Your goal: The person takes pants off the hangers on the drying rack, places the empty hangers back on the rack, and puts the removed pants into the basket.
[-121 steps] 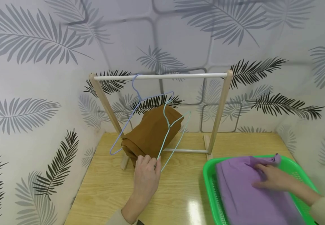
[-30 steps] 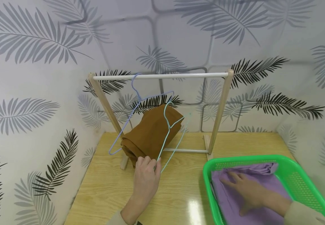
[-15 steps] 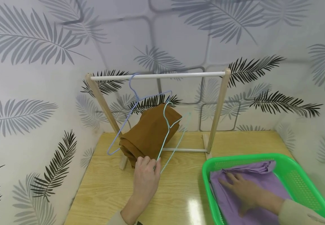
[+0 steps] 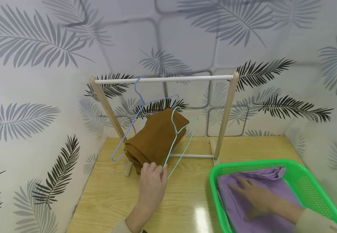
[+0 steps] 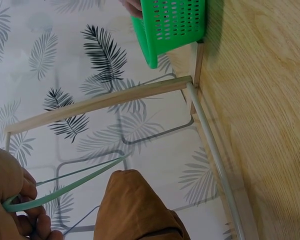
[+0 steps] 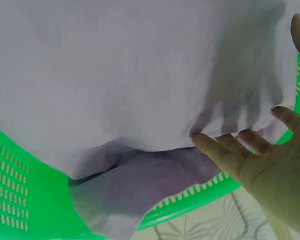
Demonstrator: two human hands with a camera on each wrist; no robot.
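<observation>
My left hand (image 4: 152,186) grips one end of a light green clothes hanger (image 4: 175,139), its hook pointing up and away. Just behind that hanger, a folded brown cloth (image 4: 154,136) hangs at a blue hanger (image 4: 133,121), which is hooked over the rack's white rail. My right hand (image 4: 257,197) rests its spread fingers on a purple cloth (image 4: 282,192) inside the green basket (image 4: 307,168). In the right wrist view, the fingertips (image 6: 197,134) touch the purple cloth near its folded edge. How the brown cloth is held on the blue hanger is partly hidden.
A small rack with wooden posts (image 4: 226,113) and a white rail (image 4: 186,78) stands at the back of the wooden table (image 4: 186,200). Patterned wall covering rises behind and at both sides. A thin grey edge shows beside the purple cloth in the basket.
Since 4 seconds ago, the purple cloth has been lowered flatter into the basket, and my right hand has shifted left with fingers spread. My left hand and its hanger have hardly moved.
</observation>
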